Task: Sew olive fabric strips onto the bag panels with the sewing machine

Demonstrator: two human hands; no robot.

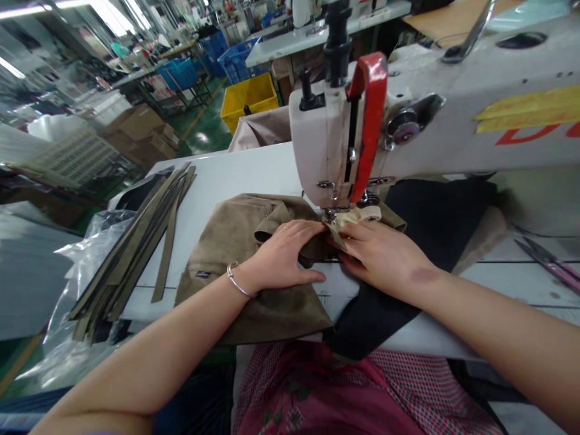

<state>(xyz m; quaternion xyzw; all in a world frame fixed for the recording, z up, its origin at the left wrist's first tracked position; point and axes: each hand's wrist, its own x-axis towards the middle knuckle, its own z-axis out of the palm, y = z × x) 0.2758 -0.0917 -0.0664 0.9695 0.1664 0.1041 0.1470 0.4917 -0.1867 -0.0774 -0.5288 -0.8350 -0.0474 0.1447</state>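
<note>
A brown fabric piece [226, 241] with a small dark label and a zip lies on the sewing machine bed, its upper edge bunched below the needle. My left hand [287, 257] rests on it, fingers stretched toward the presser foot [330, 215] and thumb held apart. Close to the foot on the other side, my right hand [378, 257] has its fingers curled on the fabric's edge and a pale yellowish strip [347, 220]. Its fingertips are partly hidden. Black fabric [435, 223] spreads under and behind the right hand. The sewing machine [317, 133] has a red lever guard.
Long olive strips [136, 254] lie at the table's left end, over clear plastic [86, 260]. Pink-handled scissors [550, 263] lie at the right. A yellow bin [249, 99] and cardboard boxes [136, 133] stand beyond the table.
</note>
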